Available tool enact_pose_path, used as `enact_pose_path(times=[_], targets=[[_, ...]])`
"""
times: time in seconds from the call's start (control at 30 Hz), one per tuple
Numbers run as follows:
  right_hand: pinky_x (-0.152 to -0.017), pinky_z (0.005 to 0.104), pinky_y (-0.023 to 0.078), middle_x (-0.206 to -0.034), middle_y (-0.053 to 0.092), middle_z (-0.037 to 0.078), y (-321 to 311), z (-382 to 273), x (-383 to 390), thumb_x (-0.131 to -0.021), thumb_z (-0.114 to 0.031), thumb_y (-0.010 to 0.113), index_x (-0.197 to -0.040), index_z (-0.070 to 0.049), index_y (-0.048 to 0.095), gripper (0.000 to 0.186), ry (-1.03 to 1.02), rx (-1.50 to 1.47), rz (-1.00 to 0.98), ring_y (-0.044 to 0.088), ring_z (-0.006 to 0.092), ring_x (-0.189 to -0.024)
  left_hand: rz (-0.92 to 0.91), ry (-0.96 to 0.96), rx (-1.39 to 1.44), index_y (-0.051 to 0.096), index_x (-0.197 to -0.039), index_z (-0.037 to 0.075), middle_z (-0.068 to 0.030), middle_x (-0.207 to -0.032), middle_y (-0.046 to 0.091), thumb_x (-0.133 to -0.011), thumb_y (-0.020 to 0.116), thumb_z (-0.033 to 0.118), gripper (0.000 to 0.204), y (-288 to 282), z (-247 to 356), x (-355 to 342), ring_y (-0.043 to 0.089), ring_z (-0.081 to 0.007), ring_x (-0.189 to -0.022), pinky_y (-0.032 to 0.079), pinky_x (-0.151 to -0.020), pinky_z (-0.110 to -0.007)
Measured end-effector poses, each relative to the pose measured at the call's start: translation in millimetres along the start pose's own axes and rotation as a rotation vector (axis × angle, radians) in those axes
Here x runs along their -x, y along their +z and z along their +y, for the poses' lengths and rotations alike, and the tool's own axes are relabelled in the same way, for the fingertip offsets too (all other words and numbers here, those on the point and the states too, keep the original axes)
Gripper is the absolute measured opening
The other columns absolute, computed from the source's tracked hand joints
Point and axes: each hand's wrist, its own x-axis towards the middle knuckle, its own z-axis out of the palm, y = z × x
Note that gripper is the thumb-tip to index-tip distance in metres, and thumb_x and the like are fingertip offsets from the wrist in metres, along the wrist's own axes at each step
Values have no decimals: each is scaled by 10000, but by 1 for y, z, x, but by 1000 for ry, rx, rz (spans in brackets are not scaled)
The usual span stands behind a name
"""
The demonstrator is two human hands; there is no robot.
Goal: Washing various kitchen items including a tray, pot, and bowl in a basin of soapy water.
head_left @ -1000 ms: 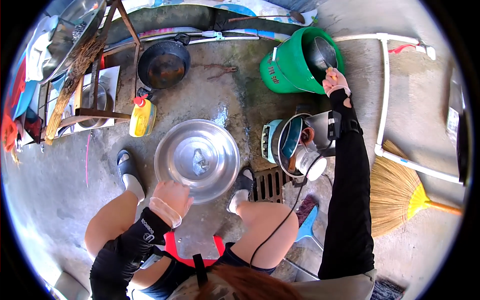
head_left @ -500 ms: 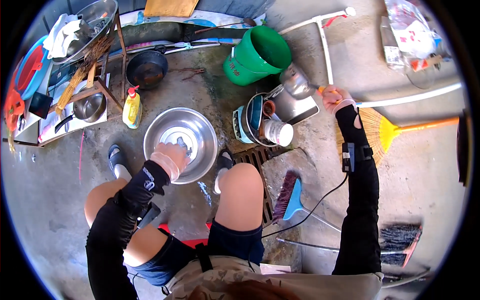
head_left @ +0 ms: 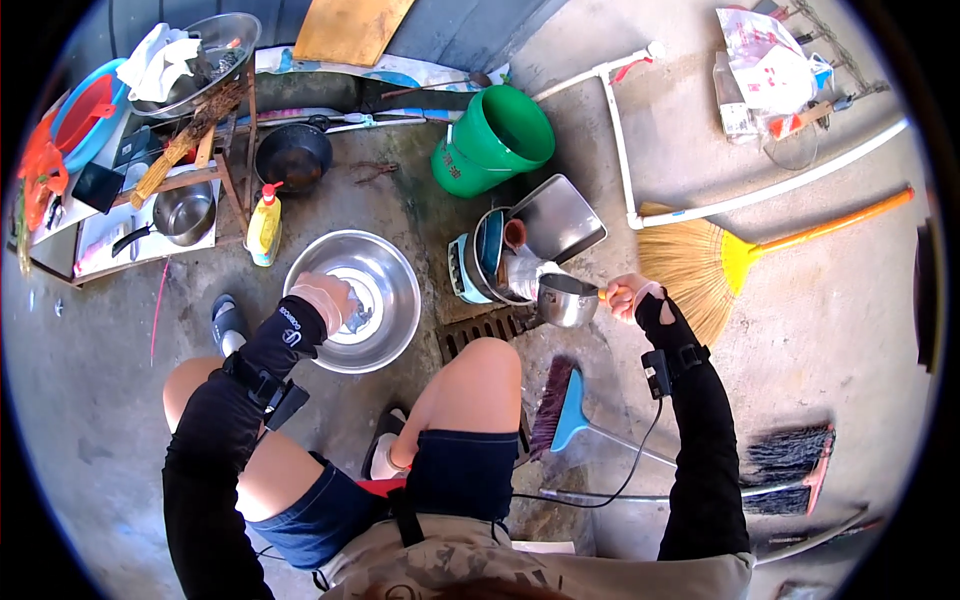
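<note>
My right hand point(head_left: 630, 296) is closed round the short yellowish handle of a metal dipper point(head_left: 566, 303). The dipper's round bowl hangs just in front of a pot point(head_left: 488, 283) packed with cups and containers. On the left, my left hand point(head_left: 326, 298) reaches down into a wide stainless steel basin point(head_left: 403, 325) on the floor. Its fingers are curled, and a crumpled grey-blue item point(head_left: 357, 318) shows beside them; I cannot make out what it is. Thin clear gloves cover both hands.
A green bucket point(head_left: 490, 143) and a rectangular metal tray point(head_left: 560, 220) stand beyond the pot. A yellow bottle point(head_left: 264, 228) is left of the basin, near a black pan point(head_left: 293, 160). Brooms point(head_left: 700, 262) and white pipe point(head_left: 622, 150) lie right. A floor drain point(head_left: 480, 328) is near my knee.
The dipper has come away from beside the green bucket, toward me and slightly left, in my right hand. My left hand stays in the basin. My right foot is drawn back.
</note>
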Motion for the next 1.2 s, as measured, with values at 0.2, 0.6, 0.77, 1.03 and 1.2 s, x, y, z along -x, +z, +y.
enact_pose_path(times=[0.2,0.6,0.77,1.03,1.2], targets=[[-302,186,239,-443,307,-44,-8,-15,0,-747,7,468,-756,43,452,40,-102,35,20,291,43,-308,-39,15,31,606,-964,58,-128,-917,643,-895,447,340,331,6,3,-11,602,-296,-925,438,-818,-429],[-290,211,235,-451,340,-30,-30,-95,-63,-790,-38,438,-645,-30,450,146,-673,320,46,260,36,-297,-44,26,11,614,-947,78,-112,-914,643,-887,458,350,319,12,5,-26,602,-283,-919,435,-813,-418],[-417,220,307,-560,450,-6,-60,-87,-75,-860,-192,386,-738,-42,493,222,-1031,487,-48,362,86,-428,-60,39,-5,615,-950,77,-111,-910,644,-886,460,349,320,7,6,-26,603,-286,-912,442,-801,-422],[-546,231,373,-636,485,7,-28,-12,14,-898,-189,389,-814,-20,545,245,-1308,904,141,469,93,-585,-75,25,-28,615,-964,78,-106,-916,644,-885,459,348,322,7,7,-22,602,-283,-915,430,-804,-430],[-503,203,364,-748,566,37,-145,-31,-37,-904,-214,375,-880,-21,555,265,-1315,707,158,466,106,-534,-69,83,16,611,-961,65,-111,-927,642,-885,458,340,324,6,20,-31,595,-287,-933,415,-831,-432]])
